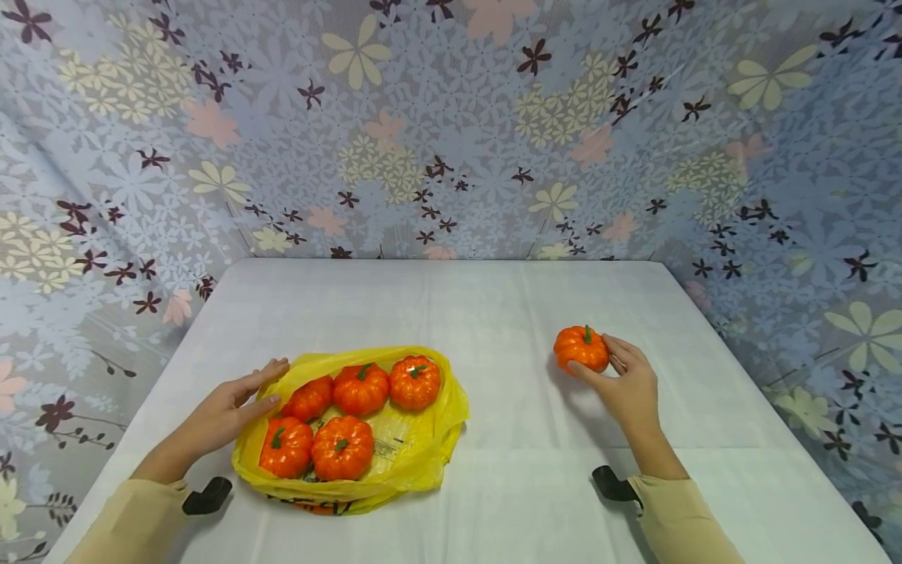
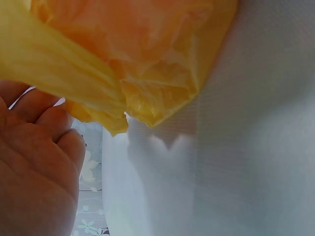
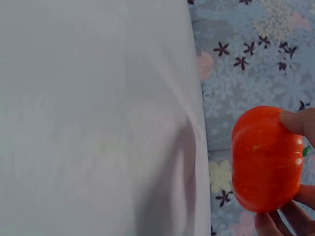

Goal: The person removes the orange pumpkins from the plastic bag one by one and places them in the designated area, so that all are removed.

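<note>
My right hand (image 1: 629,389) holds a small orange toy pumpkin (image 1: 581,349) with a green stem, thumb on the near side and fingers on the far side. Its shadow falls on the cloth below; the right wrist view shows the pumpkin (image 3: 267,160) from its smooth underside. At the left, a yellow plastic bag (image 1: 423,470) lies spread with its mouth facing up, several similar pumpkins (image 1: 342,448) inside. My left hand (image 1: 224,413) rests against the bag's left rim, its fingers loosely extended. In the left wrist view, the fingers (image 2: 49,120) are partly hidden behind the yellow plastic.
A white cloth covers the table (image 1: 507,313), whose back edge meets a flower-patterned curtain (image 1: 451,157). The same pattern hangs along both sides. A black camera mount (image 1: 207,497) sits at the left wrist, another black mount (image 1: 615,484) at the right.
</note>
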{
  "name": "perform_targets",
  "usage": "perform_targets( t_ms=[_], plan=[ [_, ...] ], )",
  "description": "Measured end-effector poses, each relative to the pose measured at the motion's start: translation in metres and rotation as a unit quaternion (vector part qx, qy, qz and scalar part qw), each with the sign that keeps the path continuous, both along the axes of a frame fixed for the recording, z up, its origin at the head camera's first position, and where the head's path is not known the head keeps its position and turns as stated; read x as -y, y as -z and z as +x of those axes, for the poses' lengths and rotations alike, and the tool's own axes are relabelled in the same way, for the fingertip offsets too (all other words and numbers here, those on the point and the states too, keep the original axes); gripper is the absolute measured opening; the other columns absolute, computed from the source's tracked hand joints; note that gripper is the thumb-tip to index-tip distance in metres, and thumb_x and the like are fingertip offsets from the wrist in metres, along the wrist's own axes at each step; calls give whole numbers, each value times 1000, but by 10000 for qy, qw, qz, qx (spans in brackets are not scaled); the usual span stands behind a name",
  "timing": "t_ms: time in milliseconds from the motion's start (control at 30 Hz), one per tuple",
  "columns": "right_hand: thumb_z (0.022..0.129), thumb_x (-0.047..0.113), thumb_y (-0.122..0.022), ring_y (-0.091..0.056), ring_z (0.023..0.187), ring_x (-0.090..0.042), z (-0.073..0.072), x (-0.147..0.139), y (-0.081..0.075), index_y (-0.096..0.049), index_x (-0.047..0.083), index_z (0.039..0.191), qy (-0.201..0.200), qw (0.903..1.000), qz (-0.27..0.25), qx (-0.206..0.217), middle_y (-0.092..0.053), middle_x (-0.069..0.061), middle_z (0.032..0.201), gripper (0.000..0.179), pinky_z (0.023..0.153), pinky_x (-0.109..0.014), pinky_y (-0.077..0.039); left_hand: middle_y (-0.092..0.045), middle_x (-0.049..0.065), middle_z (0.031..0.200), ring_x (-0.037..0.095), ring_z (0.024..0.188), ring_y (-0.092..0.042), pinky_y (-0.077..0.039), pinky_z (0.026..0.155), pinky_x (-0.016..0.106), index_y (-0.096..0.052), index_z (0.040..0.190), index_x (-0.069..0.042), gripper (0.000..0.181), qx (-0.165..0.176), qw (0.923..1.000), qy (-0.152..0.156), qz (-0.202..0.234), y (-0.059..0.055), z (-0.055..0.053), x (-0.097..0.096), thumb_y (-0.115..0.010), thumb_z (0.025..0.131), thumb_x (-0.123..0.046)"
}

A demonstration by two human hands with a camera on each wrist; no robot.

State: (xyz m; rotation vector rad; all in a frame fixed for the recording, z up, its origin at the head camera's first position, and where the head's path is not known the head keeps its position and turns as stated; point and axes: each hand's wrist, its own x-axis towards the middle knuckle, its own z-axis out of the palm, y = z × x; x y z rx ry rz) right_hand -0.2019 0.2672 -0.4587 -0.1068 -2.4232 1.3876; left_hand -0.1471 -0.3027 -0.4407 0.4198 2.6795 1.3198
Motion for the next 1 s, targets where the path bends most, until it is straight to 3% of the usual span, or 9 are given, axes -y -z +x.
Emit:
perform_targets(
  t_ms=[400, 1000],
  plan=[
    [84, 32, -84, -45, 137, -33, 4, -23, 5, -52, -5, 143, 505, 9976, 55, 459, -49, -20, 146, 77, 108, -48, -42, -35, 24, 157, 49, 146, -21, -21, 110, 72, -44, 150, 1, 55, -11, 10000, -11, 14, 0, 0, -1, -60, 103, -23],
    [88, 34, -80, -41, 140, -35, 3, -56, -2, -46, -2, 148, 981, 9911, 39, 901, -45, -21, 151, 78, 110, -49, -39, -36, 25, 156, 50, 145, -22, -22, 109, 73, -45, 150, 0, 55, -70, 10000, -11, -66, 1, 0, 0, -59, 103, -25]
  ],
)
